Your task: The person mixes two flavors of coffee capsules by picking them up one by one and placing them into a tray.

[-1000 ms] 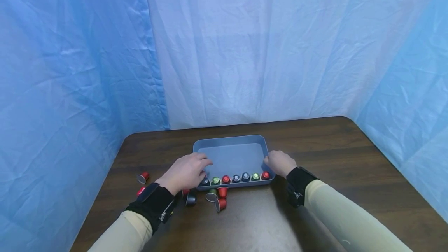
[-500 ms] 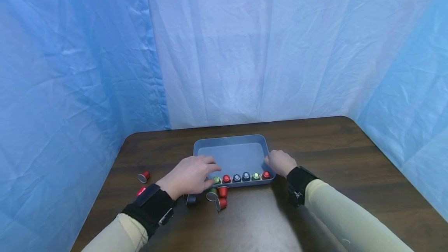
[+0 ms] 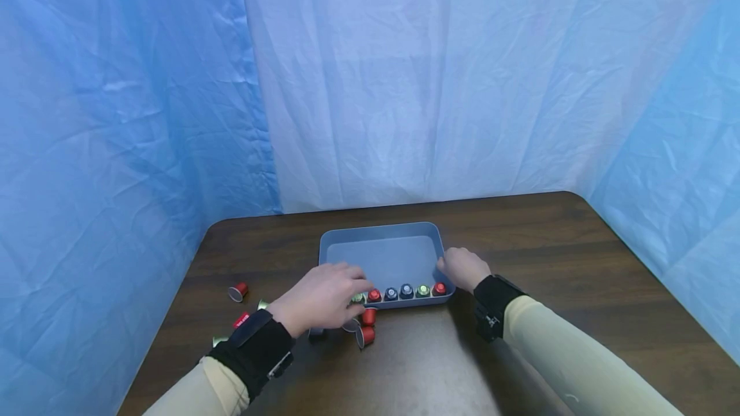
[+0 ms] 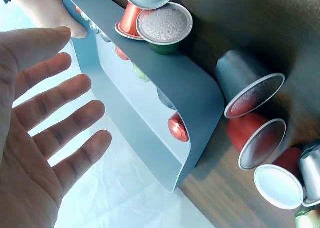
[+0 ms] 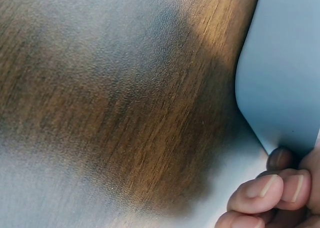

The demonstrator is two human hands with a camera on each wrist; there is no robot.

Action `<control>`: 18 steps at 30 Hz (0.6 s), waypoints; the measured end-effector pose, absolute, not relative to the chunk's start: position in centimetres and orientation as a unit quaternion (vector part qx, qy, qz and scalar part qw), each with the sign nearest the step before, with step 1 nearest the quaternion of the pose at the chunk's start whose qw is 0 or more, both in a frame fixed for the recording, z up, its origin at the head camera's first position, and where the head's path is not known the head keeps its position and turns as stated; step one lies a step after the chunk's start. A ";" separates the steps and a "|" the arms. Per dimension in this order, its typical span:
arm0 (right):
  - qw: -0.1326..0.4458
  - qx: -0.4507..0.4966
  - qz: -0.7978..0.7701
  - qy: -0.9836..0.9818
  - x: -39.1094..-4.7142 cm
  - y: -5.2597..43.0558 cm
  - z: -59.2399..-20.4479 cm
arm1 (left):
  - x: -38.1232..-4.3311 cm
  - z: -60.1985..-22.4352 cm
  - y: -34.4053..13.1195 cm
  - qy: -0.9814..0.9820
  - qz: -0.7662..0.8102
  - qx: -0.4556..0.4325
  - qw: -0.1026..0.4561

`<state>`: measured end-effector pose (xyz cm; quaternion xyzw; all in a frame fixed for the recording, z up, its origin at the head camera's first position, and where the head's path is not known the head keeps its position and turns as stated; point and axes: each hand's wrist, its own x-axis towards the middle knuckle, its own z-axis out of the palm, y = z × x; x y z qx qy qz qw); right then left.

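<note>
The left hand point(image 3: 324, 294) hangs above the near left part of the tray point(image 3: 387, 255), its fingers point(image 4: 82, 158) spread loosely apart, the palm in sight in the left wrist view. The right hand point(image 3: 464, 268) grips the right end of the tray, its fingers point(image 5: 257, 193) curled at the rim. The tray sits on the wooden surface point(image 3: 549, 242), and a row of pods point(image 3: 406, 291) in red, green and dark colours stands inside along its near wall. A red pod point(image 4: 177, 128) ends that row at the left corner.

Outside the near wall, a green pod point(image 4: 165, 25) lies against a red one, its lid showing. Just beyond the left corner a dark pod point(image 4: 245, 80) lies on its side next to another red one. Farther left, well apart from the tray, a lone red pod point(image 3: 237, 292) rests on its side. Black bands point(image 3: 491, 307) circle both wrists, above pale sleeves point(image 3: 578, 358). Blue curtains point(image 3: 358, 82) hang behind.
</note>
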<state>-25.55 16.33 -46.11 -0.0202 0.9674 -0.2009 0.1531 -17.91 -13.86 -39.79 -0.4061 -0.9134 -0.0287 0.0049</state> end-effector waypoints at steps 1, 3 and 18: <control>0.154 -0.019 -0.202 0.967 -25.6 16.3 -46.1 | -17.8 -39.8 -13.8 -0.913 -0.028 -0.408 0.003; 0.155 -0.017 -0.203 0.967 -25.6 16.3 -46.1 | -17.7 -39.9 -13.7 -0.911 -0.023 -0.412 -0.002; 0.147 -0.024 -0.200 0.968 -25.5 16.2 -46.1 | -16.9 -41.3 -12.7 -0.901 -0.020 -0.430 -0.052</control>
